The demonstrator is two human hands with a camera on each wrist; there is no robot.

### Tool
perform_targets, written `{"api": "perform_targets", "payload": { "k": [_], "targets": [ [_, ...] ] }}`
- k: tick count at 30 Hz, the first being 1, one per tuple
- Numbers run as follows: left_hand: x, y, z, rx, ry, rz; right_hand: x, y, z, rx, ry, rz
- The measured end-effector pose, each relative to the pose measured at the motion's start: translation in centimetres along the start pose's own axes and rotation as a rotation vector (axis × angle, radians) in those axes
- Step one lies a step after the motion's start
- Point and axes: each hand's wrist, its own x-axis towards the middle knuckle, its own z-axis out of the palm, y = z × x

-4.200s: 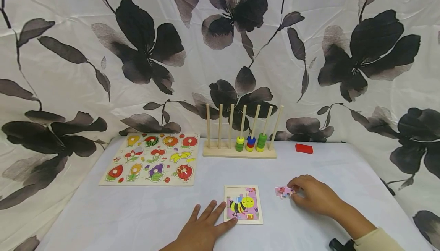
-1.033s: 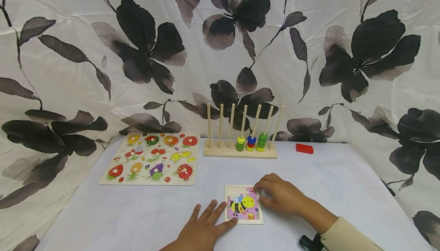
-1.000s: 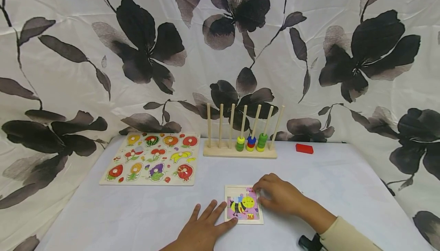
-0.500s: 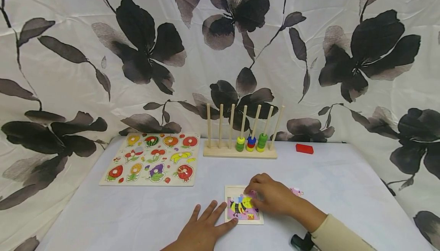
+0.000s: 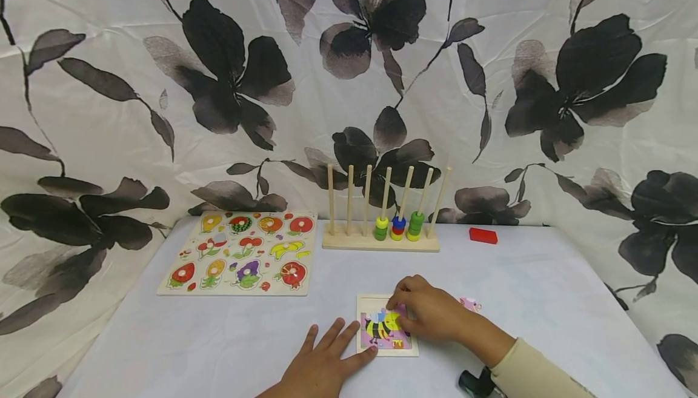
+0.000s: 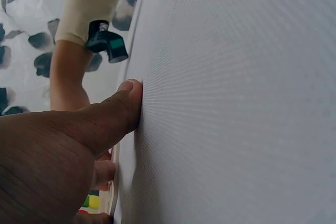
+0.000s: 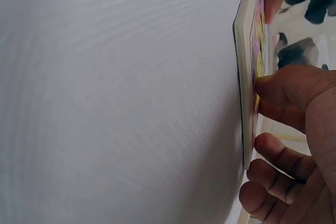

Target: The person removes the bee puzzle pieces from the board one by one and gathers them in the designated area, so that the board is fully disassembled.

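Note:
A small jigsaw puzzle of a bee in a pale wooden frame lies flat on the white-covered table. My left hand rests beside it with fingers spread, fingertips and thumb touching the frame's left side. Above the puzzle's upper right, my right hand has its thumb and forefinger curled down, pinching at a puzzle piece that the fingers mostly hide. In the right wrist view, thumb and forefinger of the right hand meet the puzzle's face. One loose pink puzzle piece lies behind the right wrist.
A fruit peg puzzle board lies at the back left. Next to it stands a wooden peg rack with coloured rings on 3 pegs. A red block lies at the back right. Floral cloth hangs behind the table.
My right hand has come from the loose pieces at the right onto the puzzle, then shifted slightly left across its upper part. A pink piece shows behind the wrist. The left hand stays put.

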Motion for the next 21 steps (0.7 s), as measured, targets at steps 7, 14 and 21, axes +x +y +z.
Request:
{"api": "perform_targets", "payload": {
  "k": [7, 14, 21],
  "targets": [
    [0.04, -0.07, 0.12, -0.005, 0.002, 0.002, 0.15, -0.10, -0.03, 0.006, -0.014, 0.019],
    [0.03, -0.05, 0.27, -0.005, 0.000, -0.002, 0.02, -0.30, -0.03, 0.005, -0.009, 0.021],
    [0.11, 0.03, 0.12, 0.006, 0.001, -0.008, -0.10, -0.38, 0.03, -0.017, 0.023, -0.012]
  ]
}}
